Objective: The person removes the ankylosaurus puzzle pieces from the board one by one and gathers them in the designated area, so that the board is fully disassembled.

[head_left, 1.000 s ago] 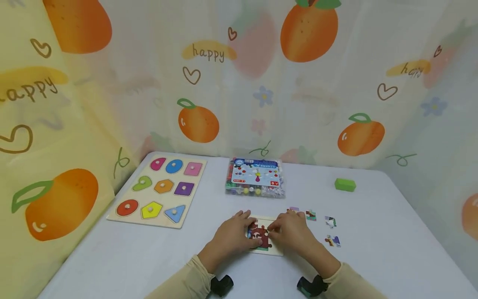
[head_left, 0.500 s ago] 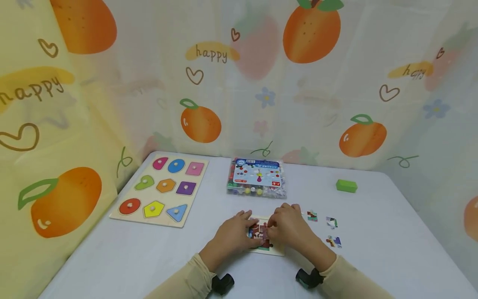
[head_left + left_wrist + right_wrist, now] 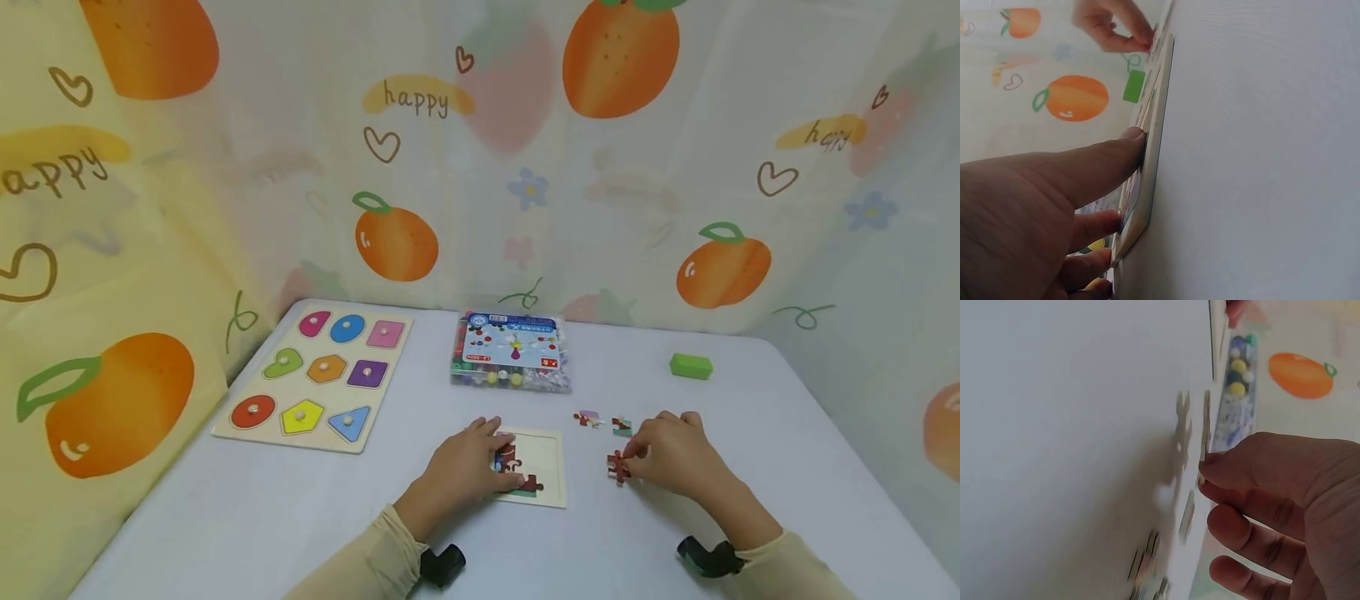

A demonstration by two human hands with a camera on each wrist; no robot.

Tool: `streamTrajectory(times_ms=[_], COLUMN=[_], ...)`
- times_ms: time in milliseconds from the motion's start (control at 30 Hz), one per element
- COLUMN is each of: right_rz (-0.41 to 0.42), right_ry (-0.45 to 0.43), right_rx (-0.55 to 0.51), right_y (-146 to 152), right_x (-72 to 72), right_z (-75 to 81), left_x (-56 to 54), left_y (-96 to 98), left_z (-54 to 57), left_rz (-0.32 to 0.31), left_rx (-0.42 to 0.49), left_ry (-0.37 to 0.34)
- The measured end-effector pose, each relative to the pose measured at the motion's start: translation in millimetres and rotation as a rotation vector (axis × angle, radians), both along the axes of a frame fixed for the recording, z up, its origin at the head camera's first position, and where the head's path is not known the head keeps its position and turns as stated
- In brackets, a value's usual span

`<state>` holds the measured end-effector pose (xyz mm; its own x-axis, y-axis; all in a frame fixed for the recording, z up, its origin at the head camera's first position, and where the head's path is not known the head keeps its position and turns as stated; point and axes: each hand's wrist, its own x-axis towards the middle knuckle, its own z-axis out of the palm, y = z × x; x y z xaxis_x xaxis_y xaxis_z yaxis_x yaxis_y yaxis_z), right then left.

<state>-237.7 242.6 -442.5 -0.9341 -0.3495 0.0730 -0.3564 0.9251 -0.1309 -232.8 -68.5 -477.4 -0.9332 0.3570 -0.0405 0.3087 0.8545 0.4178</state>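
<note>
My left hand [image 3: 462, 471] rests on the left part of a pale jigsaw tray [image 3: 552, 467], thumb and fingers extended over brown pieces [image 3: 531, 484] lying in it. Seen in the left wrist view, the thumb [image 3: 1110, 153] presses the top of the tray. To the right of the tray, my right hand [image 3: 678, 450] pinches a brown jigsaw piece [image 3: 617, 468] between thumb and fingers. The right wrist view has that piece [image 3: 1206, 422] edge-on, raised off the table above its shadow. Loose jigsaw pieces [image 3: 621, 426] lie just beyond it.
Behind the tray stands a clear plastic box [image 3: 512, 354] of beads with a printed label. A wooden peg board [image 3: 315, 375] with coloured shapes lies at the left. A green block [image 3: 691, 366] sits at the back right. A printed curtain [image 3: 450, 192] surrounds the table.
My right hand has moved right from the tray, taking the brown jigsaw piece out of it. More of the tray's bare base now shows. The left hand stays in place.
</note>
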Motion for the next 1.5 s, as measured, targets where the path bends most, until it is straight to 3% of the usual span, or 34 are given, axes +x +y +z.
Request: streamTrajectory(times_ms=[200, 367, 467, 633, 733, 867, 1067, 1400, 1500], right_rz=[-0.001, -0.019, -0.013, 0.132, 0.177, 0.185, 0.176, 0.158, 0.171], right_ry=[-0.047, -0.095, -0.074, -0.082, -0.118, -0.084, -0.050, -0.034, -0.063], right_rx=[-0.023, -0.038, -0.085, -0.167, -0.193, -0.197, -0.229, -0.206, -0.240], right_y=[12, 6, -13, -64, -87, -102, -107, -109, -108], right_x=[-1.3, -2.9, 2.0, 19.2, 30.3, 39.0, 40.0, 38.2, 36.8], right_z=[-3.3, -0.1, 2.1, -2.9, -8.4, -13.6, -14.9, -13.9, -12.4], left_x=[-2.7, -2.7, -2.4, -2.0, -2.7, -3.4, -1.3, 0.1, 0.1], left_y=[-3.6, -4.5, -4.0, -6.4, -10.8, -15.4, -16.0, -15.2, -15.2], left_z=[-0.2, -1.4, -3.1, -3.4, -2.5, 1.1, 8.8, 12.2, 13.1], left_rz=[0.002, -0.018, -0.027, -0.038, -0.080, -0.135, -0.129, -0.137, -0.140], left_rx=[0.028, 0.051, 0.055, 0.050, 0.048, 0.035, 0.036, 0.030, 0.027], left_ry=[-0.009, -0.001, 0.006, -0.010, -0.015, -0.021, -0.039, -0.049, -0.046])
